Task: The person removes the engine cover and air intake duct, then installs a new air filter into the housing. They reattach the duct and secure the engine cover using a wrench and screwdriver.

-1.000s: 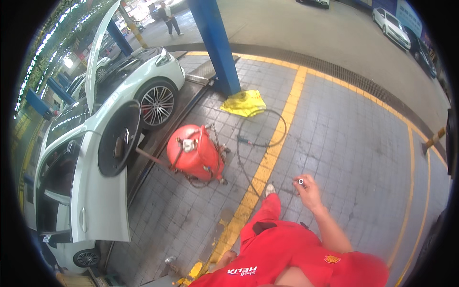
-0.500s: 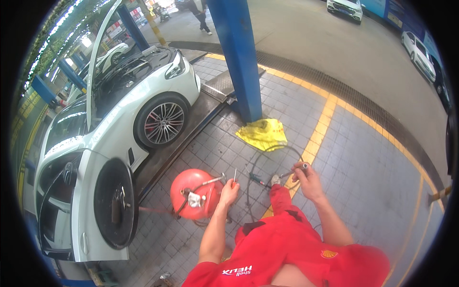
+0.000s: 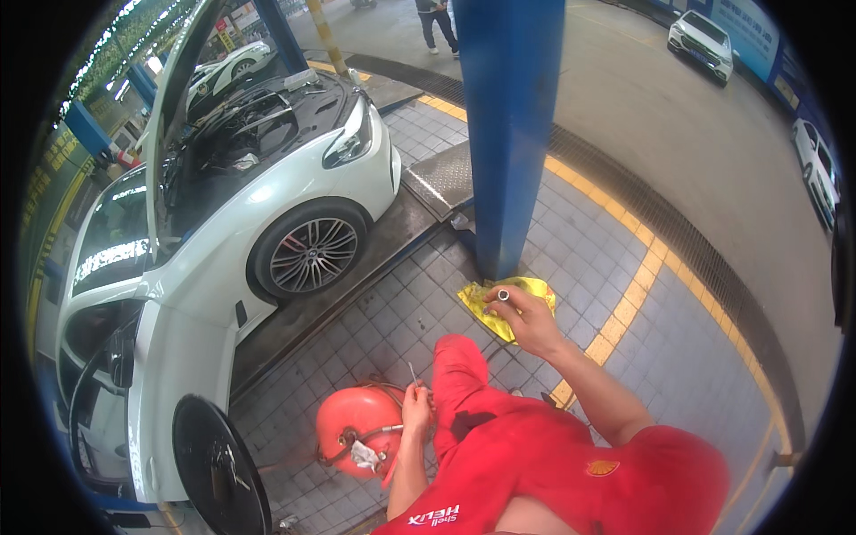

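Note:
My right hand (image 3: 528,325) is closed around a socket tool, its round metal socket end (image 3: 504,295) poking up past the thumb; the rest of the tool is hidden by the fingers. It is held above a crumpled yellow cloth or bag (image 3: 538,287) at the foot of the blue post. Lower and to the left, my left hand (image 3: 415,410) is closed on a thin metal rod (image 3: 412,370) that points upward. That hand is beside a red rounded tank (image 3: 357,413), which has a hose and a white crumpled piece (image 3: 364,455) on it.
A white car (image 3: 201,267) with its hood up and front door open stands on a ramp at left. A black round tray (image 3: 209,464) stands by the door. The blue post (image 3: 506,134) rises ahead. A person (image 3: 435,22) and parked cars (image 3: 702,45) are farther off.
My right hand has moved left and up from over the yellow floor line to over the yellow cloth. My left hand is lower, nearer the tank's far side. The view has shifted as I walk.

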Tool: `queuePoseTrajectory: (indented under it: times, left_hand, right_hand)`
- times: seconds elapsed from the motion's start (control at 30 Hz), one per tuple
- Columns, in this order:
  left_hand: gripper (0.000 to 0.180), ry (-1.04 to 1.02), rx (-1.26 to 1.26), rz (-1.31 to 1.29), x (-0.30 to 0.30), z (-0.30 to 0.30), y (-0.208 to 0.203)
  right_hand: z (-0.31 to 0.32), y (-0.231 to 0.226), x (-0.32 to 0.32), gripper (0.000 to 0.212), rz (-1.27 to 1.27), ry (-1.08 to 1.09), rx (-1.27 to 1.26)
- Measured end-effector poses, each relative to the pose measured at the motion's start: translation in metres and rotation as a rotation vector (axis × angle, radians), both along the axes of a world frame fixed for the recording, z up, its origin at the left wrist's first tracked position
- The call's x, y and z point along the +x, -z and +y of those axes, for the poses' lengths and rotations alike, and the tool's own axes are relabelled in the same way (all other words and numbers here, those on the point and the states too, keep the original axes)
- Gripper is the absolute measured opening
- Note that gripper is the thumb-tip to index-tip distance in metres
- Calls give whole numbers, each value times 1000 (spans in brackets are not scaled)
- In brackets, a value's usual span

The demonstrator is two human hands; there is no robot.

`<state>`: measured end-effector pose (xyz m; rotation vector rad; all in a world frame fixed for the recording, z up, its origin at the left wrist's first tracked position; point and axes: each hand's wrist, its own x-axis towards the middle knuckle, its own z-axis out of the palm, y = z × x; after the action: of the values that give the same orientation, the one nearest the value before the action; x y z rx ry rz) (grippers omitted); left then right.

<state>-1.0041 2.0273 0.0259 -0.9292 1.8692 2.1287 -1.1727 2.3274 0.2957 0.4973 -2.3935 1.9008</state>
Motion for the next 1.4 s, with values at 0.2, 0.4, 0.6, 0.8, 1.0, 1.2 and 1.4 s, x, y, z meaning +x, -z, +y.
queuePoseTrajectory:
  times: [0.2, 0.4, 0.6, 0.8, 1.0, 1.2, 1.4]
  left_hand:
    - [45, -41, 1, 107, -189, -60, 9]
    - [48, -35, -19, 166, -396, -179, -61]
    - [50, -23, -161, 305, -540, -288, -142]
    - [43, -157, -243, 391, -639, -349, -187]
    - [38, -313, -343, 380, -730, -410, -202]
    - [39, -419, -507, 265, -853, -494, -201]
    - [36, -422, -711, 39, -931, -552, -190]
  right_hand:
    - [-60, 0, -156, 14, -52, -10, -119]
    - [-175, -29, -340, 11, 91, 113, -182]
    - [-259, -56, -462, 15, 74, 190, -396]
    - [-319, -69, -562, 15, 104, 225, -429]
    - [-384, -62, -692, 24, 132, 97, -418]
    - [-460, -53, -854, 45, 187, -13, -359]
    - [-548, -61, -987, 45, -2, -191, -272]
